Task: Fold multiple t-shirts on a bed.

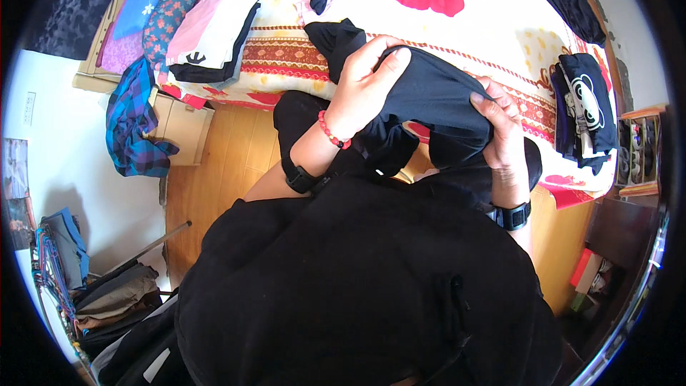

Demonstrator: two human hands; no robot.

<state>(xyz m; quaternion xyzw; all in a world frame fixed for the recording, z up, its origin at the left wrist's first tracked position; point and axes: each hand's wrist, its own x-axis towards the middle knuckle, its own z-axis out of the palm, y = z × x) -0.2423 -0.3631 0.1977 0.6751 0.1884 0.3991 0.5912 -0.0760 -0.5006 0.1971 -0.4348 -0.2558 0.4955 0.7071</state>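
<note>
Two hands are closed on one black garment [443, 89]: the left hand [361, 93] grips it between thumb and fingers, and the right hand [502, 127] pinches the other side. The cloth lies directly between them, its upper edge running left to right and slanting toward the body at the right. Neither hand is nearer, since both touch it, though the left reaches farther out. A dark end sticks out beyond the left hand, seemingly the same piece; the rest hangs toward the lap, too bunched to tell its full length. Below the grip passes the near edge of the bed [271, 61]. Beyond the garment, white sheet [493, 21] offers the most room. Folded clothes [589, 96] sit by the right edge; a folded pile [207, 36] lies left.
</note>
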